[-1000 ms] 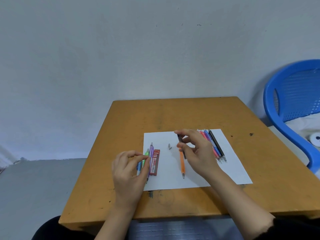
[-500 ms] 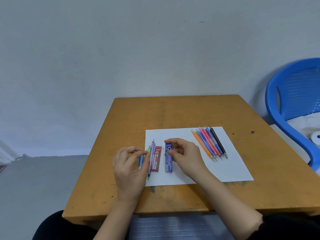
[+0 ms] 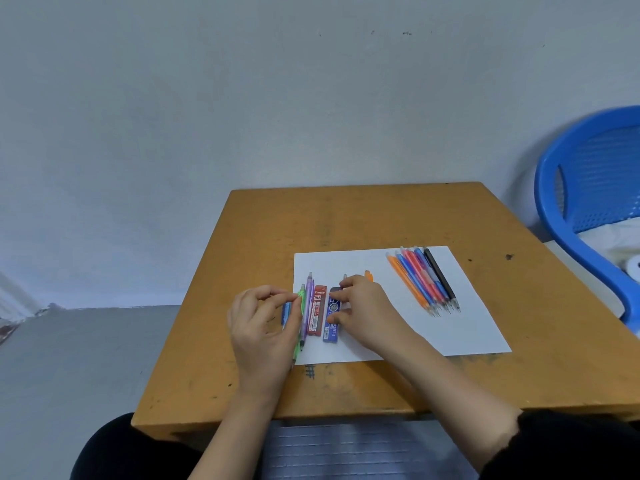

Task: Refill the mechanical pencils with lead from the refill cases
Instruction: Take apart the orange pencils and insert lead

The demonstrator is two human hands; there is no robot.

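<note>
On paper (image 3: 467, 334), right hand (image 3: 367, 310) pinching blue case (image 3: 332, 329), left hand (image 3: 263, 323) pinching green pencil (image 3: 300, 295)

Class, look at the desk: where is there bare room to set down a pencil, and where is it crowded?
Free: the sheet between the right hand and the row of pencils, its near right corner, and the table beyond the sheet's far edge. Crowded: the sheet's left edge, with the left hand, red case, blue case and loose pencils.

Place: plain room, kind not determined;
Evidence: grey wall (image 3: 277, 98) at 12 o'clock; worn wooden table (image 3: 363, 216); blue plastic chair (image 3: 588, 188) at 2 o'clock
</note>
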